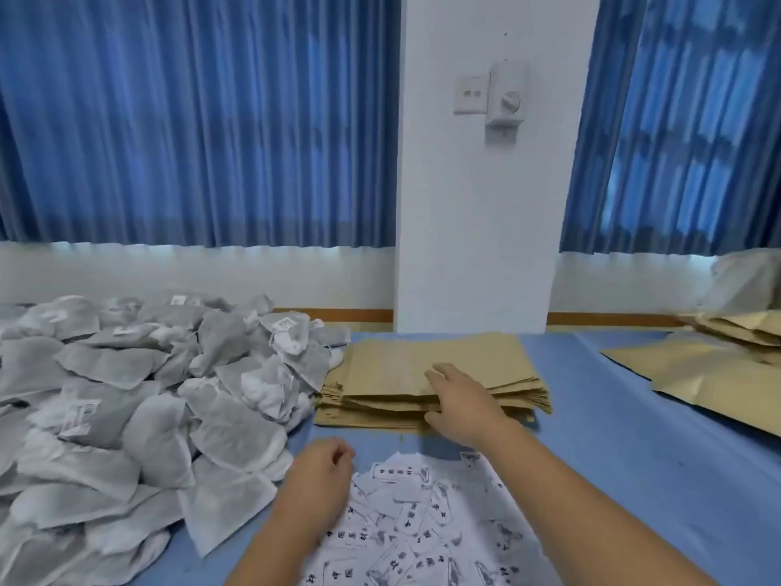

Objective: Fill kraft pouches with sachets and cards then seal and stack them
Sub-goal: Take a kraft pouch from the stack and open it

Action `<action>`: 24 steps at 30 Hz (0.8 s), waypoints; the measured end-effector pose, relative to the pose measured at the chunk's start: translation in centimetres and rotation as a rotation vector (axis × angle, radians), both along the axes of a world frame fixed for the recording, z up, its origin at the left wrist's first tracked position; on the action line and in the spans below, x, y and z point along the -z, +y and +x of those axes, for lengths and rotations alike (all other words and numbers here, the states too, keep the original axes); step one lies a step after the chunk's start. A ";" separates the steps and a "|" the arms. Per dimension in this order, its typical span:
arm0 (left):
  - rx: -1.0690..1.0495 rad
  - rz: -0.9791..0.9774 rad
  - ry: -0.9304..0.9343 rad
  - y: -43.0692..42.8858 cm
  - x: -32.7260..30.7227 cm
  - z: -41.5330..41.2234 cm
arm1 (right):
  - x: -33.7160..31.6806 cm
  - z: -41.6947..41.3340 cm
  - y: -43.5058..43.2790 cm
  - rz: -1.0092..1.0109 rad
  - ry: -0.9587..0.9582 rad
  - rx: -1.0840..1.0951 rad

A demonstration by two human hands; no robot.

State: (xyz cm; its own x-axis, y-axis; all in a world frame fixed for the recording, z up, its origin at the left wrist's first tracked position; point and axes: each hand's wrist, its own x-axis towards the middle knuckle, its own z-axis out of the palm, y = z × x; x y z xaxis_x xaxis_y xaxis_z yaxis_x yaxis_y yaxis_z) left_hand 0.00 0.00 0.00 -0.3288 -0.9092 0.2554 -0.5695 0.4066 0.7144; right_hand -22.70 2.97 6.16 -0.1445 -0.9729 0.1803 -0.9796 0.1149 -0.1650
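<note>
A stack of flat kraft pouches (pixel 393 374) lies in the middle of the blue table. My right hand (pixel 462 406) rests on its near right part, fingers on the top pouch and thumb at the stack's front edge. My left hand (pixel 315 475) hovers loosely curled and holds nothing, at the left edge of a heap of white printed cards (pixel 418 526) close to me. A big pile of grey-white sachets (pixel 126 408) covers the table's left side.
More kraft pouches (pixel 718 365) lie spread and piled at the right. A white pillar (pixel 477 205) with a switch and dial stands behind the table, between blue curtains. Blue table surface (pixel 625 450) shows to the right of my arm.
</note>
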 end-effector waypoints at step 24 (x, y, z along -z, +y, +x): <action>-0.020 0.726 1.160 -0.8 0.0 0.7 | 2.0 4.9 9.0 -0.491 0.127 -0.151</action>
State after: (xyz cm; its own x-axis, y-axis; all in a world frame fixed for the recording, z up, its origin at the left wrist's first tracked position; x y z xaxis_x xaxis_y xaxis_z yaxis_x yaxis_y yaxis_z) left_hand 0.68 -0.80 0.02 -0.2402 -0.9575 -0.1595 0.4958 -0.2623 0.8279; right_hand -17.83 12.00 4.14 0.0427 -0.7779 0.6270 -0.9950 -0.0896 -0.0434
